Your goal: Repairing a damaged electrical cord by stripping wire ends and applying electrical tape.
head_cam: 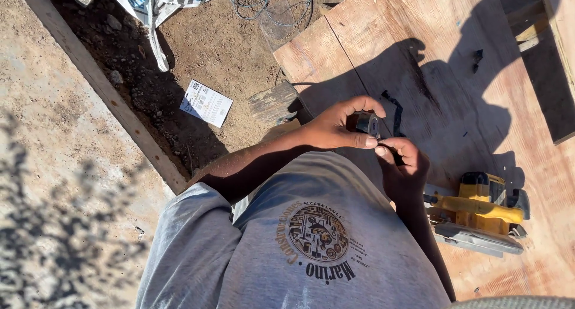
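- Spreading under everything at the right, a big plywood sheet (455, 51) serves as the worktop, with the person's shadow falling across it.
- Left of it lies bare dirt (209, 51) edged by a long timber board (102, 84), with pale concrete beyond that.
- At the top of the dirt sit a crumpled printed bag (157, 3) and a loose coil of wire (269, 0); a small white paper sheet (206, 103) lies lower down.
- A yellow circular saw (479, 216) rests on the plywood, just beside the right forearm and touched by neither hand.
- The left hand (338, 126) has its fingers clamped on a small roll of black tape (365, 124), held up in front of the body above the plywood's edge.
- The right hand (404, 162) has thumb and fingertips pinched together right at the roll, seemingly on the tape's loose end, though shade hides the contact.
- Judging by this grip, the work goes best if the roll stays steady while the end is pulled straight and kept from twisting.
- A short scrap of black tape (392, 108) lies on the plywood just beyond the hands.
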